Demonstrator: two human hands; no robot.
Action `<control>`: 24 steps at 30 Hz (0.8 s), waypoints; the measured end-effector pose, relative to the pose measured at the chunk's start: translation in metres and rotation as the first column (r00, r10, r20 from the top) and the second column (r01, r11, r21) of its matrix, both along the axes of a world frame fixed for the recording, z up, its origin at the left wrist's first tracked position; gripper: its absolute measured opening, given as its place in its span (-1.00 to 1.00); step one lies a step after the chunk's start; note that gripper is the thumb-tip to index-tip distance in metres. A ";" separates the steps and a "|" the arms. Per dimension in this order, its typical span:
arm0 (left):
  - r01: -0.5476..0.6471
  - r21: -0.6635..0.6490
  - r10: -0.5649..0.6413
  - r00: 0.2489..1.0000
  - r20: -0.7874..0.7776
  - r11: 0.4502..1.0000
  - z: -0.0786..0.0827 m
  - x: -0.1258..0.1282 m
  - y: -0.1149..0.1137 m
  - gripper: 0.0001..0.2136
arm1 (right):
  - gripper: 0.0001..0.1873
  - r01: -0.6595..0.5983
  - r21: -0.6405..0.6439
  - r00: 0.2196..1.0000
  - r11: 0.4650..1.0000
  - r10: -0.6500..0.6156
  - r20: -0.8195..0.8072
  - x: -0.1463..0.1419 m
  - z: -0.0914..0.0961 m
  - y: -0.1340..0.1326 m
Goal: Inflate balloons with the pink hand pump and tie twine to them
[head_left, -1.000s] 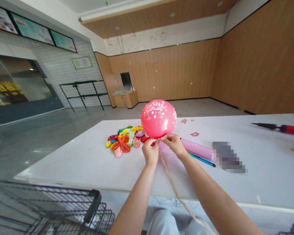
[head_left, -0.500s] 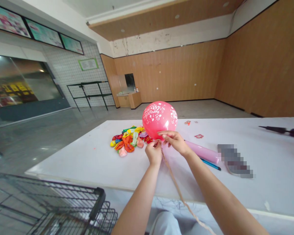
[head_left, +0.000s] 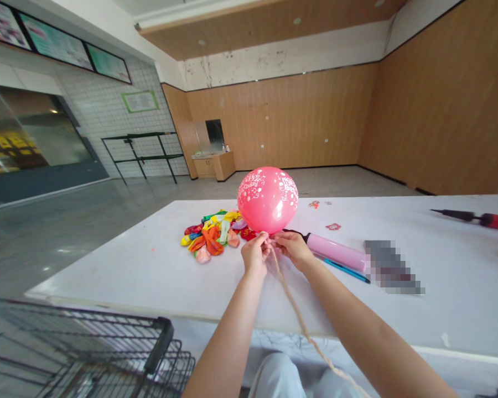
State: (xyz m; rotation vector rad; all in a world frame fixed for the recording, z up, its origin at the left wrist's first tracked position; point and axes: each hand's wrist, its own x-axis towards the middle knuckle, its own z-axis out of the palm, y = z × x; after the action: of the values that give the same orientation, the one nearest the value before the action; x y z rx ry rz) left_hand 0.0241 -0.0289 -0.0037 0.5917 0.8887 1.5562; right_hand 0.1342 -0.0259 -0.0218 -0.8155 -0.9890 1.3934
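Note:
An inflated pink-red balloon [head_left: 268, 199] with white birthday print stands upright above my hands, over the table. My left hand [head_left: 255, 254] is closed, its fingertips pinching the balloon's neck from the left. My right hand [head_left: 291, 249] is also closed, thumb and finger pinched at the same neck where a tan twine [head_left: 292, 298] begins. The fingers hide the knot area, if there is one. From there the twine runs down over the table's front edge toward my lap. Just left of the balloon lies a pile of uninflated coloured balloons [head_left: 211, 237].
On the white table [head_left: 149, 271], a pink balloon pump [head_left: 338, 251] and a blue pen [head_left: 344, 271] lie right of my hands. Beyond them are a blurred-out flat object [head_left: 392, 265] and a red-black pump [head_left: 492, 221]. A black wire cart [head_left: 108, 342] stands at the front left.
My right hand has come down from the balloon's underside to its neck, its fingers now pinched together. The balloon has turned slightly. The view has shifted a little.

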 end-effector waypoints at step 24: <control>0.203 -0.149 -0.153 0.943 0.295 0.968 0.014 -0.007 -0.002 -0.92 | -0.69 0.075 0.120 0.979 0.990 -0.096 0.182 -0.002 -0.013 0.011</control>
State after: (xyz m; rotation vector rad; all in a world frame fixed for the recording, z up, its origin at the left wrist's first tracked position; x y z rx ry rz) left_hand 0.0172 -0.0314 0.0099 0.3029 0.7249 1.3398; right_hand 0.1325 -0.0148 -0.0347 -0.9057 -1.1529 1.1918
